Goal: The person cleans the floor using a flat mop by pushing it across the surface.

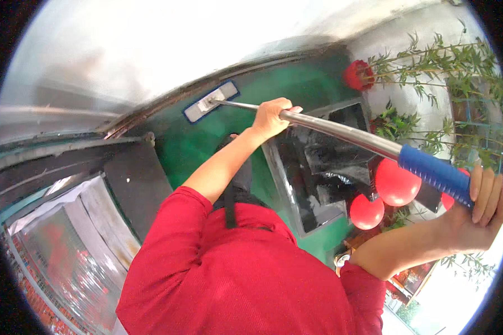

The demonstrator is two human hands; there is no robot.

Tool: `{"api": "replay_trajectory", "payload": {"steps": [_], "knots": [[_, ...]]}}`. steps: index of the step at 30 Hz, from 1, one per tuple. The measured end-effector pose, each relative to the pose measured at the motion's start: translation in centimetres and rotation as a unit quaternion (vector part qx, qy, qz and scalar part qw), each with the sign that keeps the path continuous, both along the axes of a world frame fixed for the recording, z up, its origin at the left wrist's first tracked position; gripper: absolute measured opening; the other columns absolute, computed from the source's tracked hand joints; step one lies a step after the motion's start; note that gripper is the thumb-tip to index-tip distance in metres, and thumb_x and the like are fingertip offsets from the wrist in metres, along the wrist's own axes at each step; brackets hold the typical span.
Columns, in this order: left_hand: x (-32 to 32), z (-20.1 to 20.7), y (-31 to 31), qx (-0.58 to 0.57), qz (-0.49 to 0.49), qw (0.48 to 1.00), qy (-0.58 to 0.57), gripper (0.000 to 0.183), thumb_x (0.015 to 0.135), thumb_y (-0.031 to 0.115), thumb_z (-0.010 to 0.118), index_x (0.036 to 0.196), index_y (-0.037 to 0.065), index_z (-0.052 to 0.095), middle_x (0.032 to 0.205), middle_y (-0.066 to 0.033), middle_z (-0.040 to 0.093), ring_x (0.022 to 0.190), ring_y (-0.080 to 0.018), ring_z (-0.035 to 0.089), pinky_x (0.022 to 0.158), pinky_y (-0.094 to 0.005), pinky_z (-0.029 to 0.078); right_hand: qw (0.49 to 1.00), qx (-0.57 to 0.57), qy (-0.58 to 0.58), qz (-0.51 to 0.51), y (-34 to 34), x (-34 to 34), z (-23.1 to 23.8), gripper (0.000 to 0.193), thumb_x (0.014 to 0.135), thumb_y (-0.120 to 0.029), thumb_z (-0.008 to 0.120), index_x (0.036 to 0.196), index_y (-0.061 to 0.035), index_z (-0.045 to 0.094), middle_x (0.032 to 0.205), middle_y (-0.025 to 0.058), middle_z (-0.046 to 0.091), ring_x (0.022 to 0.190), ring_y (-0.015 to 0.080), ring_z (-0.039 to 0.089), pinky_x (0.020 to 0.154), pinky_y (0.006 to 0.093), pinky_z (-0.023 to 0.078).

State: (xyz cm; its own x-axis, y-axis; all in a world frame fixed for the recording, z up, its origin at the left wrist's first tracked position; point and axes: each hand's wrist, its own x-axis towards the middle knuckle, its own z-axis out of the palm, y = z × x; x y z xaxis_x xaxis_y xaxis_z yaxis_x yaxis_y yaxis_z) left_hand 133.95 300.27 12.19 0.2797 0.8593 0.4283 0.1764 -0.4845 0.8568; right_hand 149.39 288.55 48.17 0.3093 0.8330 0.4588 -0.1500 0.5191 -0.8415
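A flat mop (341,130) with a long metal pole runs across the view from upper left to right. Its rectangular white head (211,101), edged in blue, lies on the green floor along the foot of the wall. My left hand (274,118) is wrapped round the middle of the metal pole. Farther right and closer to me, my right hand (486,204) grips the end of the blue handle sleeve (436,171). Both arms are in red sleeves, and my left arm stretches out ahead.
A dark, glossy framed panel (318,162) lies right of my legs. Red balls (398,182) sit beside it, with leafy bamboo plants (430,78) and a red pot (359,75) beyond. A pale wall (167,39) bounds the floor ahead; a grey ledge (137,184) stands left.
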Motion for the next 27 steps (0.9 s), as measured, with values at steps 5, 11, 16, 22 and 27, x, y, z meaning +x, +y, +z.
{"api": "replay_trajectory", "payload": {"steps": [5, 11, 16, 22, 27], "knots": [[8.7, -0.1, 4.3, 0.081, -0.039, 0.988, -0.127, 0.018, 0.066, 0.013, 0.070, 0.072, 0.008, 0.053, 0.072, -0.0061, 0.057, 0.073, -0.0260, 0.055, 0.063, -0.0369, 0.043, 0.997, 0.058, -0.055, 0.016, 2.8, 3.3, 1.7, 0.034, 0.071, -0.004, 0.040, 0.045, -0.0211, 0.025, 0.033, -0.0048, 0.026, 0.030, 0.0046, 0.025, 0.040, 0.0159, 0.024], [17.8, -0.1, 7.8, 0.018, -0.134, 0.983, -0.126, 0.055, 0.068, 0.007, 0.067, 0.116, 0.012, 0.039, 0.122, -0.0134, 0.041, 0.108, -0.0328, 0.043, 0.090, -0.0381, 0.035, 0.958, 0.057, -0.257, 0.117, 8.7, 8.0, 2.3, 0.014, 0.068, -0.008, 0.051, 0.057, -0.0145, 0.046, 0.048, -0.0026, 0.052, 0.036, 0.0048, 0.047, 0.036, 0.0132, 0.036], [25.4, -3.2, 10.7, -0.080, -0.223, 0.971, -0.035, 0.063, 0.073, 0.006, 0.060, 0.125, 0.011, 0.026, 0.129, -0.0101, 0.035, 0.119, -0.0297, 0.034, 0.093, -0.0528, 0.028, 0.892, -0.007, -0.397, 0.215, 14.6, 9.5, -0.6, 0.005, 0.073, -0.008, 0.055, 0.074, -0.0112, 0.053, 0.052, 0.0011, 0.051, 0.040, 0.0118, 0.046, 0.041, 0.0255, 0.039], [33.1, -5.5, 14.2, -0.137, -0.211, 0.965, 0.077, 0.038, 0.077, 0.013, 0.057, 0.110, 0.014, 0.037, 0.126, -0.0070, 0.039, 0.123, -0.0278, 0.031, 0.092, -0.0578, 0.027, 0.942, -0.044, -0.312, -0.117, 17.0, 9.3, -7.6, 0.036, 0.065, -0.011, 0.058, 0.100, -0.0091, 0.049, 0.048, -0.0038, 0.038, 0.041, 0.0101, 0.036, 0.045, 0.0271, 0.029], [34.5, -6.6, 15.8, -0.062, -0.293, 0.953, 0.049, 0.024, 0.072, 0.017, 0.063, 0.090, 0.013, 0.048, 0.100, -0.0041, 0.053, 0.112, -0.0284, 0.043, 0.092, -0.0518, 0.029, 0.934, 0.008, -0.291, -0.207, 14.1, 11.8, -7.5, 0.053, 0.066, -0.012, 0.049, 0.117, -0.0002, 0.040, 0.050, -0.0024, 0.029, 0.043, 0.0113, 0.028, 0.047, 0.0292, 0.025]]}}
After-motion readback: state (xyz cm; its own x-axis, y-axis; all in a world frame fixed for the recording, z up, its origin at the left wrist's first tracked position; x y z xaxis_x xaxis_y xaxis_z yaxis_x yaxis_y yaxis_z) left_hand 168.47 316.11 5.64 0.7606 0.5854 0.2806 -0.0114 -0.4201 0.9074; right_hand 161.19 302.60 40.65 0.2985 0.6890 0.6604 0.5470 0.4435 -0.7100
